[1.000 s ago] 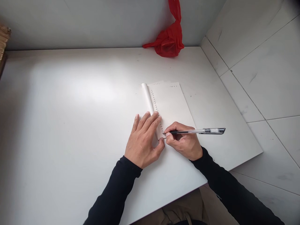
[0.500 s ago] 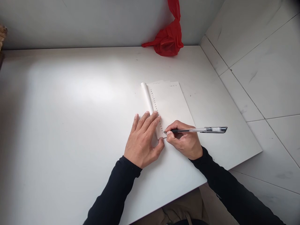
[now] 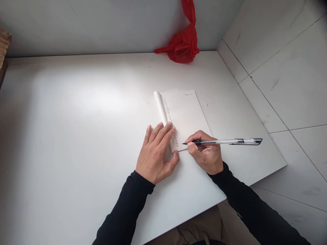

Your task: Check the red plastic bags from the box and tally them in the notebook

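A small white notebook (image 3: 187,115) lies slanted on the white table, its turned page (image 3: 159,105) curled into a roll along the left side. Small dark writing runs down the left part of the open page, with a few marks along the top edge. My left hand (image 3: 158,153) rests flat, fingers apart, over the notebook's lower left part and hides some of the writing. In my right hand (image 3: 205,153) is a clear gel pen (image 3: 227,141) with a black grip and tip. The tip is over the lower page, just right of the writing; whether it touches, I cannot tell.
A red plastic bag (image 3: 182,46) sits at the table's (image 3: 76,143) back edge against the grey wall. Tiled surfaces (image 3: 293,78) lie to the right. Something brown (image 3: 3,46) shows at the far left edge.
My right hand has moved a little to the right with the pen, taking the tip away from the column of writing. My left hand stays in place.
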